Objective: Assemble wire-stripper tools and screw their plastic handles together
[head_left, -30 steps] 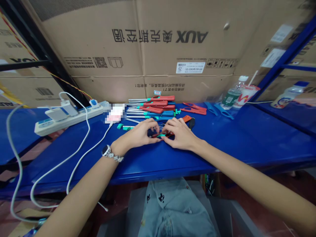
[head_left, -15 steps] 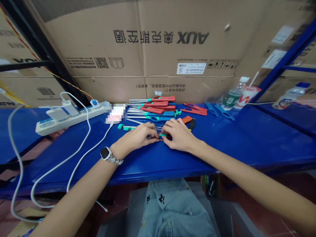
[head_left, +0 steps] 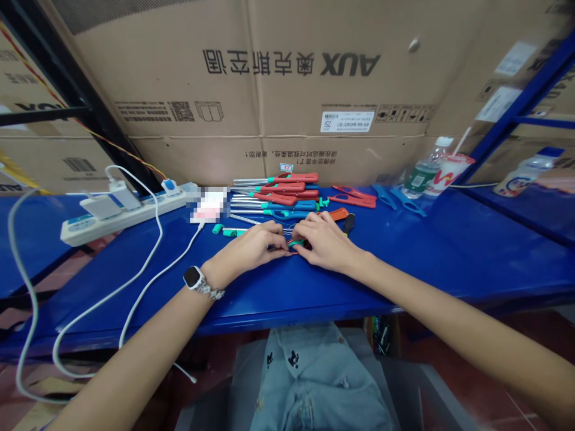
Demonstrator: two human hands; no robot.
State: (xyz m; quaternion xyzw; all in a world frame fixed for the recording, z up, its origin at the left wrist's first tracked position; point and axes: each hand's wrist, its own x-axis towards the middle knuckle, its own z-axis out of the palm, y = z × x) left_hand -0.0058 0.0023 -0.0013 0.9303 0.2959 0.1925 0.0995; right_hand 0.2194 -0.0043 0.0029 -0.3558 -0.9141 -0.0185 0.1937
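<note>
My left hand [head_left: 263,244] and my right hand [head_left: 321,242] meet over the blue table [head_left: 269,293]. Between their fingertips is a small red and green lighter part [head_left: 294,244], mostly hidden by the fingers; both hands pinch it. Just beyond lies a stack of long lighters with red handles [head_left: 300,178] and blue handles [head_left: 291,215], metal tubes toward the left. Green pieces [head_left: 218,228] lie left of my left hand. An orange-red handle shell [head_left: 338,214] and a black screwdriver [head_left: 349,223] are beside my right hand.
A white power strip [head_left: 130,212] with cables stands at the left, near a blurred-out item [head_left: 209,205]. Red shells [head_left: 354,197] and blue shells [head_left: 406,202], a bottle [head_left: 422,173] and a cup [head_left: 449,173] are at the right. A cardboard box [head_left: 287,84] stands behind.
The view has shifted slightly. Both hands stay at the same spot, with the fingers still pinched around the small part.
</note>
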